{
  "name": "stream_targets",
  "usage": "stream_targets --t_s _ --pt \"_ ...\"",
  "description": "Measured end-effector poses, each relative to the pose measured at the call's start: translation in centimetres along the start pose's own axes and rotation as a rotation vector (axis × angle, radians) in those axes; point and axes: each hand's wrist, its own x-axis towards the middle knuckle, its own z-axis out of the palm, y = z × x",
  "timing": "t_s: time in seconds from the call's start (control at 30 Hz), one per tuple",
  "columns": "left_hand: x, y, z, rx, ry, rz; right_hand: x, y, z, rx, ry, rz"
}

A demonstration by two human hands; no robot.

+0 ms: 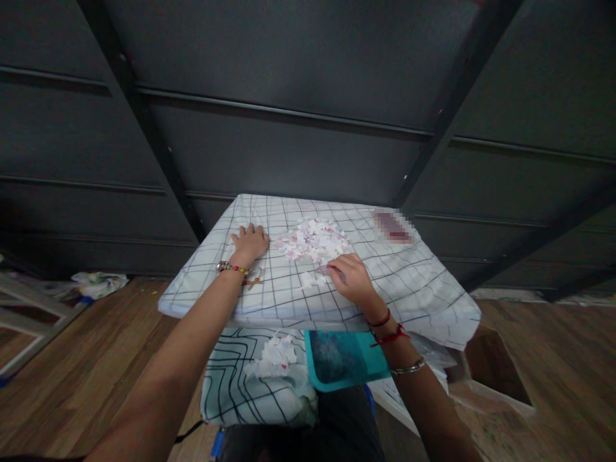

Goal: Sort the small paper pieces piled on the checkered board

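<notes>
My left hand (252, 244) rests flat on the checked cloth (260, 301), fingers spread, holding nothing. To its right lies a heap of small white and pinkish scraps (315, 240), apart from the fingers. My right hand (353, 276) is closed around a slim greyish tool (342, 277), its tip pointing left at the heap's near edge. The fingers cover much of this tool, so its exact kind does not show. A few white scraps (310, 280) sit just left of the right hand.
Below the table edge, a teal tray (312, 375) stands beside a patterned cloth (226, 378) bearing more white scraps (276, 357). A blurred-out dark item (393, 227) lies at the table's back right. On the floor stands a cardboard box (500, 369). Dark panels (289, 147) rise behind.
</notes>
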Motion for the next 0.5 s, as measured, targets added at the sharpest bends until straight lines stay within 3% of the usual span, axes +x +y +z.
stream_targets --t_s 0.2,0.5 --pt "0.23 -0.07 0.18 0.005 -0.003 0.002 0.15 -0.18 -0.03 -0.069 -0.044 -0.065" --pt "0.37 -0.15 0.27 -0.013 -0.009 0.002 -0.01 -0.12 -0.15 -0.112 0.041 -0.021"
